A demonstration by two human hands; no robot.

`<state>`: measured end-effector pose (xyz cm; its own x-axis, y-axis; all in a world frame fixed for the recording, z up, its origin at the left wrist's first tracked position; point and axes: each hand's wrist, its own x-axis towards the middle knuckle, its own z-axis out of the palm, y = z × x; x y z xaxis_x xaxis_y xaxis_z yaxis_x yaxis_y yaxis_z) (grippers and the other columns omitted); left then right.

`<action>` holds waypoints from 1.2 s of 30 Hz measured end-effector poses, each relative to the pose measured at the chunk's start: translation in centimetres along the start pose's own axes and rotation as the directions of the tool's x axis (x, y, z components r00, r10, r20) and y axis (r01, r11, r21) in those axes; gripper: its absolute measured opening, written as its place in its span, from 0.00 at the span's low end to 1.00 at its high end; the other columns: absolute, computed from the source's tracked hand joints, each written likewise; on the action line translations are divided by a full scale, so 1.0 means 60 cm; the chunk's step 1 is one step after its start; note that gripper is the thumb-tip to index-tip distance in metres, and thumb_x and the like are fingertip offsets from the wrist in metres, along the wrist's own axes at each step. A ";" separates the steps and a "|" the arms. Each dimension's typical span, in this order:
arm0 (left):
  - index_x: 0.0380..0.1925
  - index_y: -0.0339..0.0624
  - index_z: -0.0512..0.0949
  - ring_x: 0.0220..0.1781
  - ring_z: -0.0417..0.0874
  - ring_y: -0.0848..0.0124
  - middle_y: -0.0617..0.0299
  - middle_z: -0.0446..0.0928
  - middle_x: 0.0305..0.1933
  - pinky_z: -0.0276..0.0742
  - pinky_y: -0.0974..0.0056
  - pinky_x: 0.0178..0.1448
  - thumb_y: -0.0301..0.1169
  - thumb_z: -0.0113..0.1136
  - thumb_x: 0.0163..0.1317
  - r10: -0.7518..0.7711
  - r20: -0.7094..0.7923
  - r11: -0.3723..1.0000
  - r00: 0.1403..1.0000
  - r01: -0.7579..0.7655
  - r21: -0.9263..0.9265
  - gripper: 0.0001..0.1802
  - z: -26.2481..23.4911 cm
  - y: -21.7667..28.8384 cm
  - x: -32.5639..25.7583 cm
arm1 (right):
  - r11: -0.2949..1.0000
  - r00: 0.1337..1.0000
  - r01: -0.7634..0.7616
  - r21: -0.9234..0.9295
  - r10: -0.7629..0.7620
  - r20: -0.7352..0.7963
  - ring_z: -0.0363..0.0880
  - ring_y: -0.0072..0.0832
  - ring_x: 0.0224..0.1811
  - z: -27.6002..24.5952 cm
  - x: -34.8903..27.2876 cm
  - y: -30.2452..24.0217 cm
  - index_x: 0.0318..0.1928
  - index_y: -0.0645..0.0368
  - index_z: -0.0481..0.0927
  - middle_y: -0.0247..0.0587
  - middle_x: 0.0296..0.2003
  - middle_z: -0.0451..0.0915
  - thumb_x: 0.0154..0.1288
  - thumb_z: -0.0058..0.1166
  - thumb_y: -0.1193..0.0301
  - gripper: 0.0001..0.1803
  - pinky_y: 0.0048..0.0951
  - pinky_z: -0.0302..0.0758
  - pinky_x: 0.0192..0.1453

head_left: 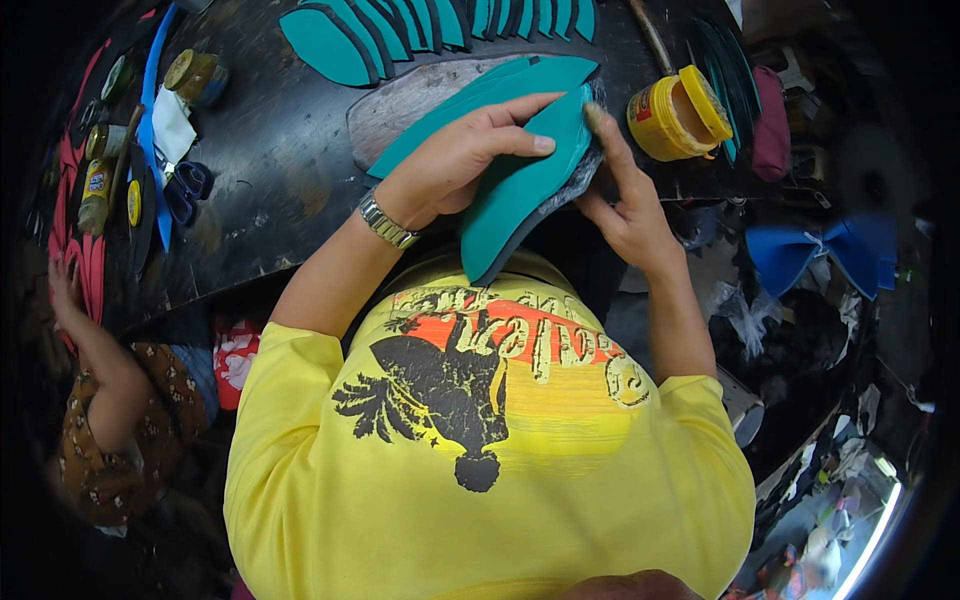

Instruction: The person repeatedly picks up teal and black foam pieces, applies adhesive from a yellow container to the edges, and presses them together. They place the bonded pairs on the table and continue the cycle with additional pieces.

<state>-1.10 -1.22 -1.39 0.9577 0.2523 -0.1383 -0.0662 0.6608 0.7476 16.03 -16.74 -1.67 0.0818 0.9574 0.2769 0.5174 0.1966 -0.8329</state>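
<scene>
My left hand, with a metal watch at the wrist, grips a curved teal piece with a dark grey, fuzzy-looking underside. Its thumb lies on the teal face, and the other fingers are partly hidden by the piece. My right hand pinches the right edge near the far tip, fingertips on the rim and thumb lower down. The piece is tilted, its rounded near end hanging over the table's front edge. Another teal piece lies behind it on a worn grey slab.
Rows of similar teal pieces lie at the back. An open yellow tub stands to the right. Jars and scissors are at left on the dark table. Another person's arm reaches in at far left.
</scene>
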 end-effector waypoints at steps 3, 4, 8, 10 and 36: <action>0.71 0.37 0.62 0.47 0.84 0.76 0.61 0.81 0.52 0.81 0.71 0.53 0.26 0.57 0.67 0.038 -0.028 0.998 0.999 -0.039 -0.049 0.33 -0.009 -0.003 0.007 | 0.988 0.995 0.001 0.152 -0.017 0.099 0.73 0.34 0.67 0.012 -0.014 -0.006 0.76 0.51 0.59 0.47 0.67 0.69 0.59 0.57 0.87 0.44 0.30 0.72 0.65; 0.71 0.38 0.62 0.45 0.84 0.77 0.62 0.82 0.50 0.82 0.71 0.51 0.26 0.57 0.67 0.046 -0.010 0.997 0.999 -0.046 -0.068 0.33 -0.011 -0.003 0.008 | 0.984 0.985 -0.077 0.161 0.050 0.164 0.73 0.35 0.66 0.018 -0.018 -0.009 0.76 0.51 0.59 0.47 0.65 0.72 0.60 0.57 0.86 0.44 0.31 0.73 0.65; 0.72 0.38 0.61 0.45 0.84 0.77 0.62 0.82 0.49 0.82 0.71 0.50 0.25 0.57 0.67 0.075 -0.054 0.995 0.996 -0.079 -0.060 0.33 -0.014 -0.003 0.015 | 0.998 0.970 0.014 0.058 -0.027 0.241 0.83 0.34 0.48 0.029 -0.021 -0.014 0.73 0.52 0.63 0.48 0.50 0.80 0.61 0.58 0.84 0.40 0.32 0.79 0.54; 0.72 0.37 0.61 0.45 0.84 0.77 0.62 0.82 0.50 0.82 0.71 0.50 0.25 0.57 0.67 0.080 -0.050 0.996 0.996 -0.082 -0.043 0.33 -0.014 -0.001 0.015 | 0.999 0.968 0.022 0.046 -0.033 0.248 0.82 0.31 0.45 0.027 -0.019 -0.011 0.72 0.53 0.65 0.46 0.52 0.79 0.61 0.58 0.85 0.39 0.30 0.80 0.51; 0.73 0.34 0.57 0.63 0.73 0.74 0.58 0.72 0.65 0.69 0.66 0.67 0.23 0.58 0.66 0.100 -0.113 0.989 0.989 -0.087 0.118 0.36 0.016 -0.001 -0.076 | 0.989 0.899 -0.009 0.150 0.074 -0.433 0.72 0.14 0.30 0.048 0.051 0.040 0.79 0.50 0.42 0.38 0.41 0.77 0.65 0.52 0.86 0.49 0.17 0.72 0.38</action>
<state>-5.21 -3.08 -0.20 0.9084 0.3956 -0.1351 -0.1156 0.5482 0.8283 15.05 -12.71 -4.18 0.4802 0.7833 0.3949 0.3834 0.2175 -0.8976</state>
